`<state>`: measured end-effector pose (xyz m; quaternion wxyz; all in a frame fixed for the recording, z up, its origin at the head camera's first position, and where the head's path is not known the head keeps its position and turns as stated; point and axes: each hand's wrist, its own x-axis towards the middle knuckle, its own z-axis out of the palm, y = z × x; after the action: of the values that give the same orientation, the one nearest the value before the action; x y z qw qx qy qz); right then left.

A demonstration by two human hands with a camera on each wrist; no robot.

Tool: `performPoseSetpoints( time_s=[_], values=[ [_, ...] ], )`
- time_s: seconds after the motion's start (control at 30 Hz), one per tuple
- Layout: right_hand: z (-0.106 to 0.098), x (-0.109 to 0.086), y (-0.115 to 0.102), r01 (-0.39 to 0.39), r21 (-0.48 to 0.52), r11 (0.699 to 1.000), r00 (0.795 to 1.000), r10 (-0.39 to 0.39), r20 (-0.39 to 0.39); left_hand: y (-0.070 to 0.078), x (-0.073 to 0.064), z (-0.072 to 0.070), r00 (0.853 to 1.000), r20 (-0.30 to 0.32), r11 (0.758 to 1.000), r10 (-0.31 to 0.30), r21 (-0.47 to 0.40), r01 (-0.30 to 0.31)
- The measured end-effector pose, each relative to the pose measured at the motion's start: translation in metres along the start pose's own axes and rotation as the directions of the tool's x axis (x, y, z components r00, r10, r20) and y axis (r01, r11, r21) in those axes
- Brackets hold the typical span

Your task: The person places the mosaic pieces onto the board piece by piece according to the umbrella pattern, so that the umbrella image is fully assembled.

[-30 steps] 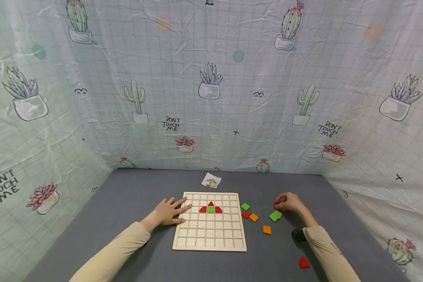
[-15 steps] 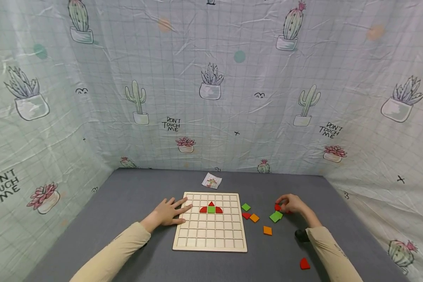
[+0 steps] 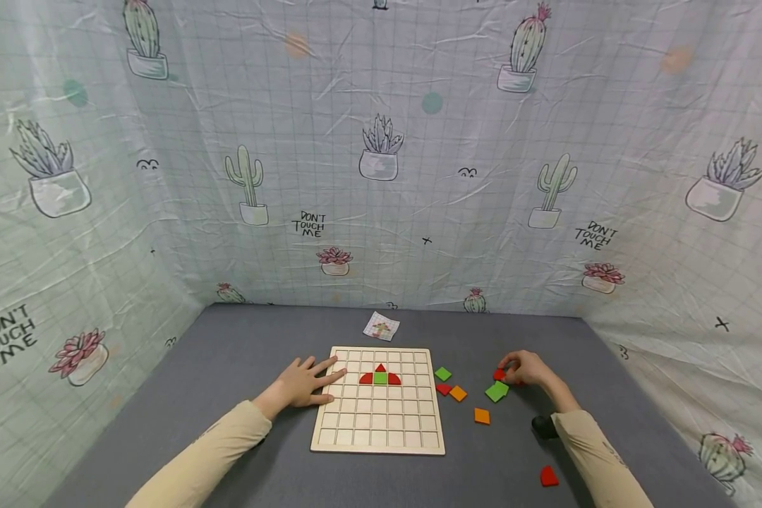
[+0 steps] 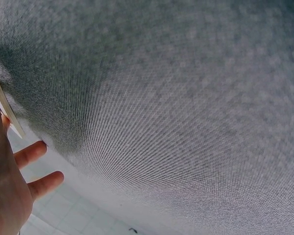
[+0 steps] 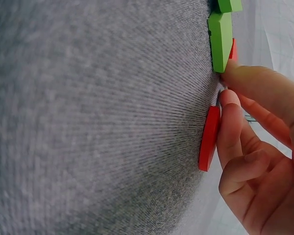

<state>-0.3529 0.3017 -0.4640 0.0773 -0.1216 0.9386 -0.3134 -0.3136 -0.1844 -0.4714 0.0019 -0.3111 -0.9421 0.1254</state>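
Note:
My left hand (image 3: 300,384) lies with spread, straight fingers on the left edge of a wooden grid board (image 3: 377,427). On the board sit a red triangle (image 3: 381,367), a green square (image 3: 380,378) and a red rounded piece on either side of the square. To the right, my right hand (image 3: 525,367) pinches a small red piece (image 3: 499,375) at its fingertips, just behind green pieces (image 3: 497,391). In the right wrist view the thumb partly covers this piece, and another red piece (image 5: 209,139) lies under the curled fingers.
Between board and right hand lie a green square (image 3: 443,374), a red piece (image 3: 443,389) and two orange squares, one (image 3: 482,416) nearer me. Another red piece (image 3: 549,476) lies close to my right sleeve. A small pattern card (image 3: 381,326) lies behind the board. Cactus-print curtains surround the grey table.
The right fingers have shifted slightly at the red piece, and more of it shows now. My left hand and the board have stayed put.

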Motion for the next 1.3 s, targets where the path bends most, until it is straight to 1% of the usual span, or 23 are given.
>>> performPoseSetpoints(
  time_s=[0.27,0.37,0.5,0.6,0.67,0.77,0.83,0.9,1.0,1.13,1.3],
  values=[
    [0.001,-0.001,-0.006,0.008,-0.010,1.000,1.000,-0.009,-0.027,0.001,-0.001,-0.001,1.000,0.001,1.000,0.000,-0.005,0.000],
    [0.002,-0.001,-0.010,0.015,-0.007,1.000,0.999,-0.016,-0.044,0.000,0.000,-0.001,1.000,0.003,1.000,-0.002,-0.009,0.002],
    [0.005,-0.002,-0.018,0.044,-0.002,0.999,0.997,-0.044,-0.056,-0.001,0.002,0.001,1.000,0.002,1.000,-0.002,-0.013,0.002],
    [0.007,-0.002,-0.025,0.070,0.000,0.998,0.996,-0.070,-0.047,-0.002,0.002,0.002,1.000,-0.002,1.000,0.001,-0.014,-0.001],
    [0.009,-0.003,-0.031,0.068,0.012,0.998,0.997,-0.068,-0.043,-0.002,0.003,0.002,1.000,0.001,1.000,-0.002,-0.017,0.002],
    [0.011,-0.002,-0.038,0.104,0.000,0.995,0.994,-0.104,-0.031,-0.001,0.003,0.002,1.000,0.011,1.000,-0.007,-0.026,0.007],
    [0.013,-0.001,-0.043,0.123,0.008,0.992,0.992,-0.123,-0.031,-0.001,0.002,0.001,1.000,0.013,1.000,-0.009,-0.029,0.009],
    [0.015,-0.001,-0.047,0.162,0.005,0.987,0.986,-0.162,-0.027,-0.001,0.002,0.001,1.000,0.010,1.000,-0.005,-0.030,0.005],
    [0.018,-0.001,-0.054,0.200,0.012,0.980,0.980,-0.199,-0.024,-0.001,0.001,0.000,1.000,0.002,0.999,0.000,-0.032,0.000],
    [0.023,-0.001,-0.064,0.251,-0.004,0.968,0.968,-0.251,-0.012,0.000,0.000,-0.001,1.000,-0.001,0.999,0.006,-0.032,-0.006],
    [0.032,-0.001,-0.078,0.295,-0.020,0.955,0.956,-0.295,0.007,0.000,0.000,0.000,1.000,-0.001,1.000,0.005,-0.023,-0.005]
  ],
)
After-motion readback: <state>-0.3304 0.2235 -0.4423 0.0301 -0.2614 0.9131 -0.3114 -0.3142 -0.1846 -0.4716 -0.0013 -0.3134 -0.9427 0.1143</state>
